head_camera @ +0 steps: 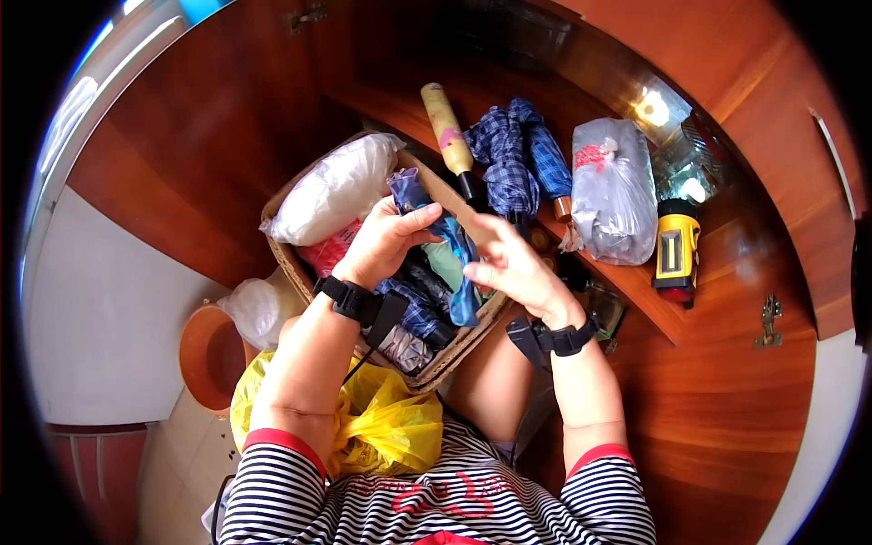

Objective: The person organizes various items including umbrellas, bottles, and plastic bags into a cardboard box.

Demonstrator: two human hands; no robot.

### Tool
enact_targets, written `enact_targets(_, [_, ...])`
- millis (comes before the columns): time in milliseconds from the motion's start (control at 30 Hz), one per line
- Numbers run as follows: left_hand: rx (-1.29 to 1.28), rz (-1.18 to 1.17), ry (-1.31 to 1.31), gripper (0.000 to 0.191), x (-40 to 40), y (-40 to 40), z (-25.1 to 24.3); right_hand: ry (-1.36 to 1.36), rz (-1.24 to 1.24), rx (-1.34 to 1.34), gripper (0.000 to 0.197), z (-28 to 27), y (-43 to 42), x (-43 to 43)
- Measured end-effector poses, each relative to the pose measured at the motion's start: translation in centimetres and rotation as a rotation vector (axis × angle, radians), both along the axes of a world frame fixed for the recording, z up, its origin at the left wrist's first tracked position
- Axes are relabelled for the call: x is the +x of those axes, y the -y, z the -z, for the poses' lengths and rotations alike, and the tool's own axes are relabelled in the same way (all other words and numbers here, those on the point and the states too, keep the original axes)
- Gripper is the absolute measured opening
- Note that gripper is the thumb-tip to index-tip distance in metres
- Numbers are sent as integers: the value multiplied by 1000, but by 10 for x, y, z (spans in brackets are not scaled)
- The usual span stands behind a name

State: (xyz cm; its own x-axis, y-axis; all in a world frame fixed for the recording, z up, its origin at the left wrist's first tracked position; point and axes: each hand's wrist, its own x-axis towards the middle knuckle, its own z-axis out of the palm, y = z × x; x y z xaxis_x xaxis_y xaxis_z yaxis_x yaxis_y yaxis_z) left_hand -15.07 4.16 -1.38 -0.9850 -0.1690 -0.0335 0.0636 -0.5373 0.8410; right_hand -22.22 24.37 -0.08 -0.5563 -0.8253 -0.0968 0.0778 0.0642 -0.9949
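Observation:
A cardboard box [436,381] full of folded umbrellas and plastic bags stands before me. My left hand [395,235] grips the upper part of a blue-purple folded fabric item [464,300], perhaps an umbrella or its sleeve, over the box. My right hand [511,262] is beside its lower part with fingers apart; whether they touch it, I cannot tell. Inside the box lie a white plastic bag [340,187], a red bag [334,248], a dark plaid umbrella [419,313] and a light green cloth [444,264].
On the wooden cabinet shelf lie a yellowish umbrella [446,133], blue plaid umbrellas [504,160], a grey plastic bundle [612,194] and a yellow flashlight [673,248]. A knotted yellow bag [388,422] is by my lap. An orange-brown bucket [204,361] and a cabinet door [197,136] are at the left.

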Motion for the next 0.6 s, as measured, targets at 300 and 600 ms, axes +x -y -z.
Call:
enact_targets(300, [-344, -140, 4, 18, 23, 14, -6, 242, 187, -110, 20, 6, 40, -20])
enact_targets(600, [-1377, -47, -125, 35, 50, 54, 9, -72, -91, 216, 32, 21, 88, -8])
